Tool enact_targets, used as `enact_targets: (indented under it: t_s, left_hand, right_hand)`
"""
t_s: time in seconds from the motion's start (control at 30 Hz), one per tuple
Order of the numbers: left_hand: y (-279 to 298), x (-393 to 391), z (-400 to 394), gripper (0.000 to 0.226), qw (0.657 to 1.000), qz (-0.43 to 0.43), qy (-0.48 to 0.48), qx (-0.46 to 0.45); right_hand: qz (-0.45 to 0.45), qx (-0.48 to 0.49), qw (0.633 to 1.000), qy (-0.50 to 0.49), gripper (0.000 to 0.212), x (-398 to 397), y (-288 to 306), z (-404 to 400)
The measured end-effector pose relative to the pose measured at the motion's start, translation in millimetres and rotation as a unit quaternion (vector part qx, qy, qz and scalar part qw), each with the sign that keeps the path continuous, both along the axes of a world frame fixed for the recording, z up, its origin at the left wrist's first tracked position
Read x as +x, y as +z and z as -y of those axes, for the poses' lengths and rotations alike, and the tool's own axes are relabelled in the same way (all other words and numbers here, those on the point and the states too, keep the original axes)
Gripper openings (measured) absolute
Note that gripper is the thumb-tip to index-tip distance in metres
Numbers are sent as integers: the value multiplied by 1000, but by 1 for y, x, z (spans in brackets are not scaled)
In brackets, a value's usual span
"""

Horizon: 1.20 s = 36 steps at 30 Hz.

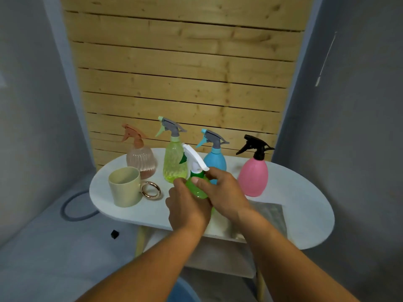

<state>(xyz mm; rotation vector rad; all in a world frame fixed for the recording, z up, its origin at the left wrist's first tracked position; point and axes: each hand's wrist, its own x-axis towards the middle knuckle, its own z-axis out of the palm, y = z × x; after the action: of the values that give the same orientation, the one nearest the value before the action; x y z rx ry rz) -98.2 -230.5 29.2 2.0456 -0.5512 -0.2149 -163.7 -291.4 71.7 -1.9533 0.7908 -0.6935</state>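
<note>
We see the fingers [179, 183] of the left hand [187, 207] curled round the body of the green spray bottle [197, 188], closing on it from the 9 o'clock side. The thumb [196, 181] of the right hand [223, 192] presses on the bottle's shoulder. The other right fingers wrap the neck from 3 o'clock, just under the white trigger head [194, 159]. Both hands grip the bottle, which is tilted slightly, near the front middle of the white oval table [305, 216]. We cannot tell whether its base touches the tabletop.

Positions relative to the gripped bottle:
- 12 o'clock: yellow-green spray bottle [174, 164], just behind it.
- 1 o'clock: blue spray bottle [214, 161], partly hidden by the right hand.
- 3 o'clock: pink spray bottle [253, 177] with a black head.
- 4 o'clock: grey cloth [270, 214], lying flat.
- 9 o'clock: beige mug [125, 188], ring handle facing the hands.
- 10 o'clock: peach ribbed spray bottle [141, 161].
</note>
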Motion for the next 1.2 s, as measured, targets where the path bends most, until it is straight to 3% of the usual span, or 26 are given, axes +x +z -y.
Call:
enact_targets:
  t_s: [0.17,0.27,0.33,0.43,0.57,0.73,0.93,1.07,1.2]
  left_hand:
    - [-6,-1,2,72,999,4,-17,36]
    - [-11,7,1,85,997,-11,-78,25]
    - [-17,15,-3,79,992,-14,-126,21]
    - [-22,25,-5,79,986,-41,-159,-2]
    - [-17,28,4,82,979,-70,-191,-22]
    - [6,12,13,66,983,-18,-176,-57]
    - [57,-34,60,86,964,3,-240,-116]
    - [71,-63,96,74,934,-21,-337,-121]
    - [58,-72,118,93,917,-10,-395,-58]
  right_hand:
    - [-3,11,999,33,22,-6,-13,20]
    - [8,48,997,60,19,-14,-17,37]
    - [18,74,994,81,21,-21,-15,45]
    - [44,60,996,51,45,-22,-8,55]
    - [28,-4,1000,-4,20,-12,12,53]
    - [-8,-63,997,-35,14,-27,45,62]
    - [-37,-127,991,-33,4,-83,137,92]
    - [-36,-101,993,-43,12,-126,155,130]
    - [-21,-58,996,-65,23,-158,142,164]
